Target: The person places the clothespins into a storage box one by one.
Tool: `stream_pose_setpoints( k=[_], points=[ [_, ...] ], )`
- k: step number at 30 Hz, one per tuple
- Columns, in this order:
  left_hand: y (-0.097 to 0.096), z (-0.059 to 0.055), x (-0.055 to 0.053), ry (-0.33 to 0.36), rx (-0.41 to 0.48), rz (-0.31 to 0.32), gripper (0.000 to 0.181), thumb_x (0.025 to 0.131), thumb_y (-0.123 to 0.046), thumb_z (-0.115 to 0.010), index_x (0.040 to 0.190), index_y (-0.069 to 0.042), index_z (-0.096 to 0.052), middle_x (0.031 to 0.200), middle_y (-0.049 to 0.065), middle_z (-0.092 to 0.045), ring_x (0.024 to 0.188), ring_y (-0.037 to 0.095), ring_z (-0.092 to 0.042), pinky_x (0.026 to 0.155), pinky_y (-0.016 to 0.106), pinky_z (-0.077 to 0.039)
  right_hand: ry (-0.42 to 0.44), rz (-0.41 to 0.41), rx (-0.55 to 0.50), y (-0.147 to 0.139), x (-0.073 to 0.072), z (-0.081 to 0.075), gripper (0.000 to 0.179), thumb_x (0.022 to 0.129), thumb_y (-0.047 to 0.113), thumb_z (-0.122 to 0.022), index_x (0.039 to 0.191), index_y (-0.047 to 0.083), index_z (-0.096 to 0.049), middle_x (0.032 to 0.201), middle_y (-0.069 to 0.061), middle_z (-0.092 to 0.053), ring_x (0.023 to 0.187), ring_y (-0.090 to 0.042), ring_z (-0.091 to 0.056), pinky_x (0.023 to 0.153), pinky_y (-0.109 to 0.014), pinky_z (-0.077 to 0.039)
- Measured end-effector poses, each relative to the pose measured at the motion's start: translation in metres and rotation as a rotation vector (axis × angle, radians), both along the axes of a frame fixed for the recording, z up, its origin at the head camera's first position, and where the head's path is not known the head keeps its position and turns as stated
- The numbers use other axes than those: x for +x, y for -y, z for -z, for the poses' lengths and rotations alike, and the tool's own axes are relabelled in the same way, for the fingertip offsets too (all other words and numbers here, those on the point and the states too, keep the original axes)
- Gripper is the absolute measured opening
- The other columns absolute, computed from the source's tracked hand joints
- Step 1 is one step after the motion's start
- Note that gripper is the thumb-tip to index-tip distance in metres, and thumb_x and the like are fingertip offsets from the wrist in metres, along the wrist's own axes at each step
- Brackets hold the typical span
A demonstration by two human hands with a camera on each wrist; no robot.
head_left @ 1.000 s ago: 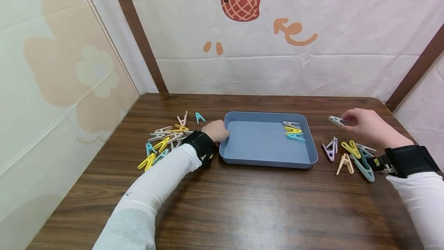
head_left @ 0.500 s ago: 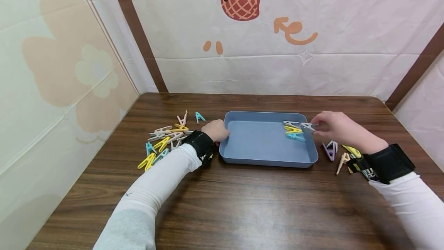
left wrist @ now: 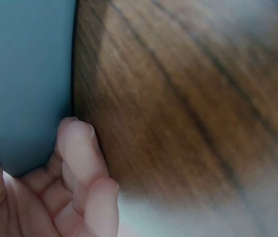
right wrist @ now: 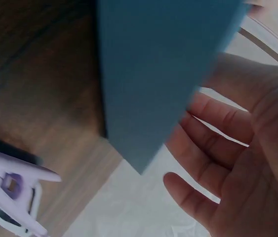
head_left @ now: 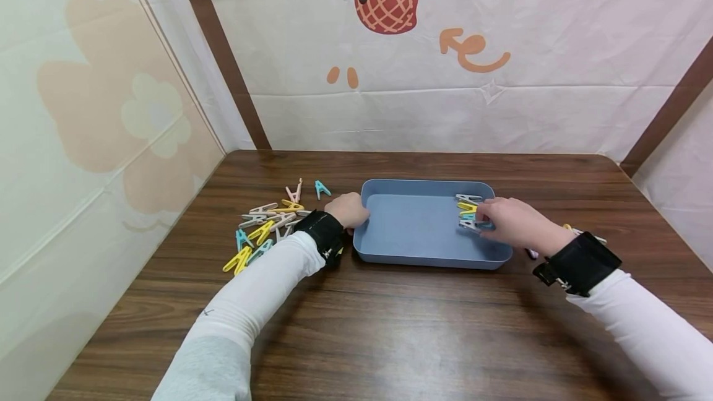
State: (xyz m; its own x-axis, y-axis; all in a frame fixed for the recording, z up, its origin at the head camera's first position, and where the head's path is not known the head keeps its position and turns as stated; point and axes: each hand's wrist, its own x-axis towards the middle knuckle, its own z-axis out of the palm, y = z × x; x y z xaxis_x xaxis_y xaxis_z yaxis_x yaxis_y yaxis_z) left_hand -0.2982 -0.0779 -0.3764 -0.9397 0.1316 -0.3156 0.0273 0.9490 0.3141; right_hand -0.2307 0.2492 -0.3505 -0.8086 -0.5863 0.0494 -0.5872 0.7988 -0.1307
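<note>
You seem to be at the placing step: your right grip [head_left: 515, 223] reaches over the right end of the tray [head_left: 409, 221] and pinches a pale grey peg [head_left: 469, 225] between thumb and fingers. That peg is inside the tray's walls, on the near side of a row made up of a grey peg [head_left: 466, 198], a yellow peg [head_left: 465, 206] and a blue peg [head_left: 465, 216]; whether it touches the floor, you cannot tell here, and the right wrist view hides your fingertips behind the tray's wall. Your left grip [head_left: 346, 209] holds the tray at its left end, which should steady it on the tabletop [head_left: 412, 327].

The next move likely calls for lining the pale grey peg up beside the blue one, letting go gently so the row is not nudged, then lifting clear of the rim. After that, the purple peg [right wrist: 15, 182] outside the tray looks like a handy pick.
</note>
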Motion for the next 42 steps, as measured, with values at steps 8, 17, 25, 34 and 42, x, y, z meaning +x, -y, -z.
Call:
stream_pose_setpoints(
  k=[8,17,25,34,42],
  points=[
    [-0.001,-0.001,0.000,0.003,0.001,-0.002,0.029,0.098,-0.021,-0.048,0.080,-0.005,-0.064,0.059,0.007,-0.063,0.044,0.016,-0.057,0.045,0.029,-0.042,-0.028,0.002,0.055,-0.002,-0.001,0.011,0.021,0.075,0.014,-0.084,0.082,0.011,-0.065,0.080,0.001,-0.061,0.072,-0.017,-0.050,0.067,-0.039,-0.040],
    [0.000,-0.001,0.001,0.003,0.003,0.003,0.029,0.097,-0.021,-0.048,0.079,-0.005,-0.064,0.060,0.007,-0.064,0.045,0.016,-0.058,0.046,0.028,-0.042,-0.114,-0.029,0.077,-0.004,-0.005,0.015,0.021,0.071,0.016,-0.087,0.079,0.012,-0.068,0.079,0.001,-0.061,0.076,-0.020,-0.049,0.064,-0.037,-0.039],
    [0.000,-0.003,0.002,0.005,0.009,0.009,0.029,0.097,-0.020,-0.048,0.078,-0.005,-0.064,0.057,0.007,-0.062,0.044,0.016,-0.056,0.044,0.028,-0.040,-0.134,-0.003,0.099,-0.004,-0.008,0.018,0.029,0.068,0.016,-0.089,0.077,0.013,-0.062,0.076,0.002,-0.059,0.073,-0.019,-0.045,0.064,-0.035,-0.036],
    [0.001,0.001,0.000,-0.007,0.009,0.008,0.029,0.097,-0.021,-0.048,0.078,-0.005,-0.064,0.058,0.007,-0.062,0.044,0.016,-0.056,0.043,0.029,-0.040,-0.160,-0.017,0.109,-0.002,-0.005,0.014,0.026,0.068,0.015,-0.089,0.078,0.009,-0.066,0.077,-0.002,-0.059,0.073,-0.020,-0.046,0.062,-0.034,-0.041],
    [0.001,0.000,0.000,0.001,0.009,0.004,0.030,0.098,-0.021,-0.048,0.077,-0.005,-0.064,0.058,0.007,-0.063,0.044,0.016,-0.057,0.044,0.028,-0.041,-0.067,0.043,-0.003,-0.010,0.003,-0.001,0.022,0.082,0.022,-0.079,0.094,0.005,-0.071,0.087,-0.004,-0.063,0.077,-0.017,-0.053,0.066,-0.037,-0.047]
  ],
)
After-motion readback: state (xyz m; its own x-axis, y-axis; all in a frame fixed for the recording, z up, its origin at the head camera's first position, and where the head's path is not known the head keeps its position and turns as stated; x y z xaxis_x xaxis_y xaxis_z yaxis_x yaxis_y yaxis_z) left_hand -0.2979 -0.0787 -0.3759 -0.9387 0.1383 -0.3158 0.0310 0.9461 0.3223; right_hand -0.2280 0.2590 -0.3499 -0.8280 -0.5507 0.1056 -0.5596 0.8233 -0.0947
